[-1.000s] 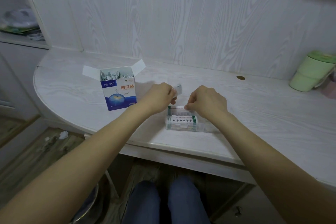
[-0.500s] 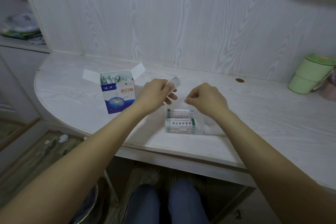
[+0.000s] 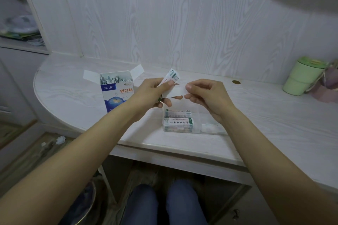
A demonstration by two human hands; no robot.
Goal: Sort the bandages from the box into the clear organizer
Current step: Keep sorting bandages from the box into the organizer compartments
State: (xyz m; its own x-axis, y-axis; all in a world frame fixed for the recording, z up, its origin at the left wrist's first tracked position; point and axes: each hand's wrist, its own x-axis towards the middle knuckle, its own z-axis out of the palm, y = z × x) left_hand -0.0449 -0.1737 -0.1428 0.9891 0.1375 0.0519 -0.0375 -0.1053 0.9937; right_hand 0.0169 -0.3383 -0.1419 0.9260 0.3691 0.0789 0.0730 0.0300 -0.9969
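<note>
the left hand (image 3: 152, 91) grips a small stack of bandages (image 3: 172, 77); the right hand (image 3: 206, 95) pinches a white strip (image 3: 175, 91) between them, above the clear organizer (image 3: 193, 122). the open box (image 3: 117, 90) stands left.

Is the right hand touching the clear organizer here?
Apart. The head view shows the right hand raised above the clear organizer, pinching a white bandage strip, with bare tabletop visible between them.

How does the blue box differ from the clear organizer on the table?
The blue box stands upright with its flaps open; the clear organizer lies flat and low. The box is opaque printed card, the organizer see-through plastic. The box sits left of the hands, the organizer below them. Both hold bandages and rest on the table.
</note>
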